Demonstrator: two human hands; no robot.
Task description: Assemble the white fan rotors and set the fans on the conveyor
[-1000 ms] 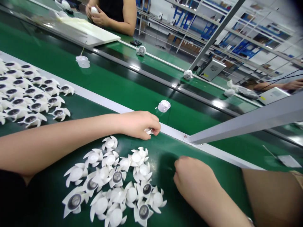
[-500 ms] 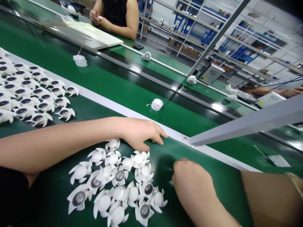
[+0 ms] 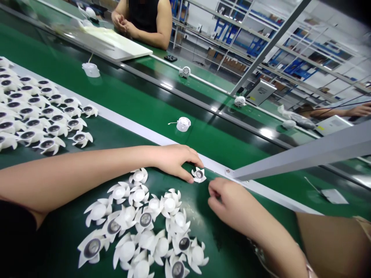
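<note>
Left hand (image 3: pixel 176 162), palm down at the near edge of the white rail (image 3: pixel 136 129): my fingers (image 3: pixel 191 156) are slightly spread and curved, pinching nothing, with their tips low on the green belt (image 3: pixel 269 210).

Right hand (image 3: pixel 227 202), to the right of the left: my thumb and forefinger (image 3: pixel 212 191) are pressed close together in a pinch. Anything between them is too small or too hidden to make out, as far as this view allows.

Small white impeller (image 3: pixel 198 174), dark hub facing up: lying flat on the belt between my hands, just beside the left fingertips and close to the rail.

Heap of impellers (image 3: pixel 145 220): loose and overlapping below my left forearm, some with white hubs up, others with dark hubs up.

Rows of impellers (image 3: pixel 48 129): packed along the rail further left, dark hubs up.

Fan housing (image 3: pixel 183 124): white, trailing a thin wire, on the far side of the rail.

Co-worker's hands (image 3: pixel 121 21): clasped across the far belt, beside a white board (image 3: pixel 116 44).

Blue shelving (image 3: pixel 301 50): behind a grey strut (image 3: pixel 301 154).
</note>
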